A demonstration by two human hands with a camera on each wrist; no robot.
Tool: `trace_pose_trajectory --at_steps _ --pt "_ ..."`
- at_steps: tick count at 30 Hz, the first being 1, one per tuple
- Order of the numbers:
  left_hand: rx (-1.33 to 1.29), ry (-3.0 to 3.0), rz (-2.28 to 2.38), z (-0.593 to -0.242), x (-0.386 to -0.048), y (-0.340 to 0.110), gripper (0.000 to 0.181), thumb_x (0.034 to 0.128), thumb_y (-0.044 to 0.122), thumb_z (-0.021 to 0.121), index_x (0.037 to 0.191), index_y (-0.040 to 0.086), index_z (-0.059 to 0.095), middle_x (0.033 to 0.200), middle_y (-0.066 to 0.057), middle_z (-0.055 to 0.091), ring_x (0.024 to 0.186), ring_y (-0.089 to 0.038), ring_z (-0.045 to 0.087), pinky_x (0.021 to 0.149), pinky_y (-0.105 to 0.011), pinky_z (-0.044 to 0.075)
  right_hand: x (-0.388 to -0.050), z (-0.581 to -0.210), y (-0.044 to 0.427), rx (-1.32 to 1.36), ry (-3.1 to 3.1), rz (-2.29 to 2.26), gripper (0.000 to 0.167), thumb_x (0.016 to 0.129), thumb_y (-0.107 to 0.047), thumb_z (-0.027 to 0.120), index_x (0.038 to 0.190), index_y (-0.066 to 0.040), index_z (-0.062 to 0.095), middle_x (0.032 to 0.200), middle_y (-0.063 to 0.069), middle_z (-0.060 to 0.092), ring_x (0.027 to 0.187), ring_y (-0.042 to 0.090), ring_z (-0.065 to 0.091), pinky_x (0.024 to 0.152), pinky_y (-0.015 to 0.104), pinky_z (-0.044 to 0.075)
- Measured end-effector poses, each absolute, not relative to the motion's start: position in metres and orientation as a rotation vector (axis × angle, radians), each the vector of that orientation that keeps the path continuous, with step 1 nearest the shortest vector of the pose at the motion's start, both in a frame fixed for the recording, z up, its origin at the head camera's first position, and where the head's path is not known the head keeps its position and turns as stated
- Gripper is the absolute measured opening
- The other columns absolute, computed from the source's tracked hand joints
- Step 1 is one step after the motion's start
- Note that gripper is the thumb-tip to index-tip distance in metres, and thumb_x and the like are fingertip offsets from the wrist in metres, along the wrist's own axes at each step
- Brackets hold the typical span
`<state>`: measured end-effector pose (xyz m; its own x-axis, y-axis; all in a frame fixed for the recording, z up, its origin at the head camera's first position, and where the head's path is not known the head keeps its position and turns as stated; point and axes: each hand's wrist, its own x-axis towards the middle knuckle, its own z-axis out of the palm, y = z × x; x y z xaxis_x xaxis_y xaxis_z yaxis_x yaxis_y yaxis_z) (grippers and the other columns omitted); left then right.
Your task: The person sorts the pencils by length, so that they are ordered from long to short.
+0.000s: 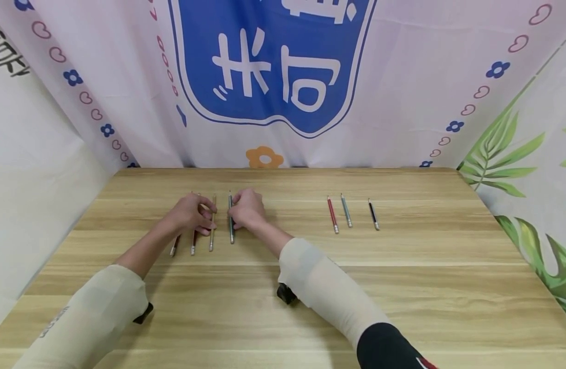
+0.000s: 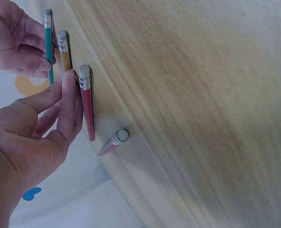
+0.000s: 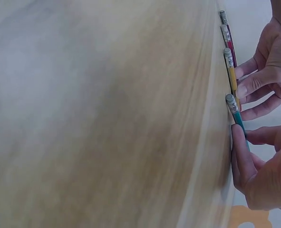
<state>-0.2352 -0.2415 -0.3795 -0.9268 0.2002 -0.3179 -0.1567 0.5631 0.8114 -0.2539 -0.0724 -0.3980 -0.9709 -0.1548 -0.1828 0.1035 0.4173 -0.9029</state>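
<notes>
**Close-set pencils under two hands: a nudge or a roll is the main risk**

Head view: left of centre, the right hand (image 1: 247,209) pinches the teal pencil (image 1: 230,220), which lies lengthwise up the frame. Just left of it, the left hand (image 1: 194,212) has bent fingers at the yellow pencil (image 1: 211,238); whether they pinch it or only touch it, I cannot tell. The inner red pencil (image 1: 193,244) and the end pencil (image 1: 174,248) lie partly hidden under that hand and wrist, so a dropped wrist could push them askew unseen. Right of centre, the bright red pencil (image 1: 332,215), pale blue pencil (image 1: 346,211) and black pencil (image 1: 373,214) lie apart from both hands; a sweeping right forearm might scatter them over the table (image 1: 287,318).

Left wrist view: at upper left, the left fingertips crowd between yellow and inner red, so spreading them could shove either one. The end pencil slants differently from its neighbours, lower down.

Right wrist view: at right, thumb and finger grasp teal from opposite sides. An uneven release could twist it or set it rolling, and the hands sit close enough to bump.
</notes>
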Motion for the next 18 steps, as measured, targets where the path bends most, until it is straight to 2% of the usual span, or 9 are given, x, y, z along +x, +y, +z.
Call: trace_pose_trajectory --at_steps 5,9,14,18 --pt "0.027 2.426 1.304 -0.3793 -0.2341 -0.2412 0.047 0.0878 -0.019 0.069 0.131 -0.022 0.05 0.087 -0.013 0.055 0.066 -0.015 0.07 0.064 -0.031 0.066 -0.2529 -0.4016 -0.0747 -0.064 2.473 -1.567 0.013 0.088 0.004 0.077 0.097 0.002 0.069 0.083 0.013 0.069 0.05 0.017 0.067 0.049 0.024 0.061" --pt "0.027 2.431 1.298 -0.3792 -0.2335 -0.241 0.047 0.0879 -0.019 0.069 0.131 -0.022 0.05 0.088 -0.013 0.054 0.066 -0.015 0.07 0.064 -0.031 0.066 -0.2521 -0.4038 -0.076 -0.085 2.508 -1.557 0.009 0.088 0.004 0.077 0.09 0.001 0.069 0.078 0.012 0.069 0.047 0.015 0.065 0.047 0.023 0.06" --pt "0.032 2.425 1.31 -0.3773 -0.2337 -0.2416 0.046 0.0885 -0.02 0.068 0.131 -0.023 0.05 0.088 -0.013 0.055 0.068 -0.016 0.071 0.064 -0.031 0.066 -0.2526 -0.4042 -0.0763 -0.102 2.535 -1.527 0.008 0.087 0.007 0.076 0.089 0.001 0.07 0.082 0.014 0.07 0.046 0.014 0.064 0.047 0.023 0.059" --pt "0.025 2.416 1.313 -0.3771 -0.2335 -0.2411 0.046 0.0885 -0.02 0.067 0.131 -0.023 0.05 0.086 -0.012 0.055 0.068 -0.016 0.071 0.064 -0.031 0.066 -0.2528 -0.4056 -0.075 -0.128 2.513 -1.531 0.011 0.087 0.008 0.076 0.096 0.004 0.072 0.09 0.016 0.071 0.048 0.013 0.064 0.049 0.023 0.06"
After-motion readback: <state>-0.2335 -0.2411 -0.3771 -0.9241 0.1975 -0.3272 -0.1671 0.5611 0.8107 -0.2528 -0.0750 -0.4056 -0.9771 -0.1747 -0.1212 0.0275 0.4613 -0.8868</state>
